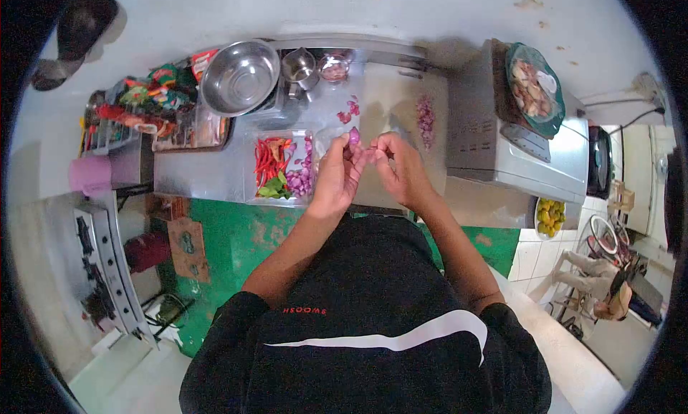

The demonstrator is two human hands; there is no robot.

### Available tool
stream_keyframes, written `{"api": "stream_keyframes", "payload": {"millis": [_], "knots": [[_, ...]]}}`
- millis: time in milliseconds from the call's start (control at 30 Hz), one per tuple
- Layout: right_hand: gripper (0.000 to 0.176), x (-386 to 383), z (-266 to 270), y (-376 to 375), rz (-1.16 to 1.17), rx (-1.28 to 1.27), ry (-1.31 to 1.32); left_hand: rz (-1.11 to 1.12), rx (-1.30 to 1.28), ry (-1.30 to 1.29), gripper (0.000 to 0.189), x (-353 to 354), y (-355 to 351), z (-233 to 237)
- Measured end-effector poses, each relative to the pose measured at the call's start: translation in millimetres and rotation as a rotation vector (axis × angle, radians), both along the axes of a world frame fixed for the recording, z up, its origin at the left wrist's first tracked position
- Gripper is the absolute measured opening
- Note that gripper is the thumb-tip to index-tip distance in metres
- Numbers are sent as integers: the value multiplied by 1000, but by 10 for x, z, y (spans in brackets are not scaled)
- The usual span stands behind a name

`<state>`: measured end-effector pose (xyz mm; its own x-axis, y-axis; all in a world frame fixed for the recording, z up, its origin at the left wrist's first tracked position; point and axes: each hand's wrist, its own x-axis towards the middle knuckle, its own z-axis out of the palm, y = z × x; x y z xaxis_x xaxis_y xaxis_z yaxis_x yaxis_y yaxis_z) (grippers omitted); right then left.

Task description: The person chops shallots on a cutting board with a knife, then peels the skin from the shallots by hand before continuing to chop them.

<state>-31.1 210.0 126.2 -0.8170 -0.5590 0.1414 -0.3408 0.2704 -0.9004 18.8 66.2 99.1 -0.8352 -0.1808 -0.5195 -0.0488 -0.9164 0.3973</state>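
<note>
My left hand (pixel 338 176) pinches a purple shallot (pixel 354 135) between thumb and fingers above the near part of a cutting board (pixel 380 84). Close beside it, my right hand (pixel 400 169) has its thumb and fingertips drawn together; whatever is between them is too small to make out. Left of the hands, a clear tray holds red chilies (pixel 268 160), more shallots (pixel 301 179) and green leaves (pixel 275 189). Reddish-purple pieces (pixel 348 113) lie at the board's left side. A row of shallots (pixel 425 121) lies along its right side.
Behind the tray stand a large steel bowl (pixel 241 78), a steel cup (pixel 300 67) and a small bowl (pixel 334 68). Colourful packets (pixel 159 91) sit at far left. To the right, a silver appliance (pixel 523 159) bears a green-rimmed container (pixel 532 91). A bowl of yellow-green fruit (pixel 550 217) is beside it.
</note>
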Motion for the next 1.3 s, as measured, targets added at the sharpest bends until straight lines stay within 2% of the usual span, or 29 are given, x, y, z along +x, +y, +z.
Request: {"api": "stream_keyframes", "payload": {"millis": [100,167,300,367,500,567,600,667,767,833,867,933,967,1033,1100,1167,1300], "knots": [[11,16,-7,-143,24,8,-78,82,-16,-87,12,21,-178,16],[11,7,-38,-222,13,-83,-193,79,-63,-116,12,73,-241,81],[10,-40,-74,-355,1,-51,-252,43,-139,-81,11,120,-360,18],[10,-100,-230,-430,-121,-316,-518,57,-128,-74,11,126,-416,-21],[9,-343,-614,-464,-248,-437,-649,144,-217,-78,11,286,-707,-107],[12,-418,-833,-398,-294,-231,-525,188,-251,-56,11,442,-935,-208],[12,-416,-966,-343,-291,-232,-528,212,-278,-63,10,534,-1060,-278],[13,-395,-1173,-274,-177,-14,-284,239,-306,-72,10,724,-1294,-429],[12,-239,-1207,-321,-162,133,-237,234,-348,-161,15,948,-1507,-577],[12,-145,-1150,-367,-138,151,-230,118,-536,-350,22,1027,-1548,-615],[12,-116,-1129,-396,-117,171,-221,121,-536,-354,22,1056,-1570,-726],[11,-86,-1247,-416,-112,158,-196,-142,-1115,-367,26,1061,-1595,-869],[11,-81,-1300,-410,-113,146,-168,-141,-1115,-370,26,1083,-1601,-935],[12,-60,-1309,-377,-105,208,-125,-240,-1512,-292,23,997,-1497,-799],[13,-50,-1336,-301,-106,271,-77,-322,-1612,-367,22,914,-1480,-819],[15,-23,-1393,-191,-86,369,-81,-445,-2014,-263,21,833,-1477,-870],[15,119,-1397,37,-147,384,-148,-527,-1938,-198,19,683,-1482,-977]]}}
